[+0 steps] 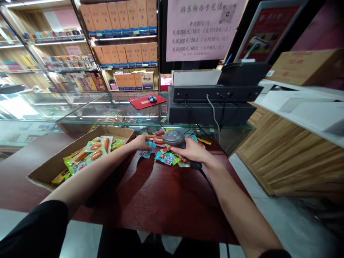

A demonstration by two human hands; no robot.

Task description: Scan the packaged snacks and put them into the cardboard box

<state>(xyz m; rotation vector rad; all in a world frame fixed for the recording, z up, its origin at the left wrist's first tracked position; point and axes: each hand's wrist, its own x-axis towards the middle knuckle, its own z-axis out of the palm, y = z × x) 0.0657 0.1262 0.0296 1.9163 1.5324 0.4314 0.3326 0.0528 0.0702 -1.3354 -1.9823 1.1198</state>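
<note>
My right hand (194, 149) is wrapped round a dark grey barcode scanner (174, 138), its head turned to the left and its cable trailing down over the table edge. Near it, my left hand (141, 142) pinches a small blue snack packet (151, 144). Another blue packet (146, 154) lies just below those fingers. Under and around the scanner is a loose pile of snack packets (164, 157), several blue, some green or showing sausages. On the left, a shallow cardboard box (40, 176) holds many sausage packets (96, 154), partly hidden behind my left forearm.
The dark red table (150, 200) spreads in front of me. Behind it stand a glass counter (113, 107) with a red mouse pad (141, 102) and a black cash register (206, 111) with hanging cables. Shelves of orange boxes (120, 18) rise at the back; a wooden cabinet (295, 154) is right.
</note>
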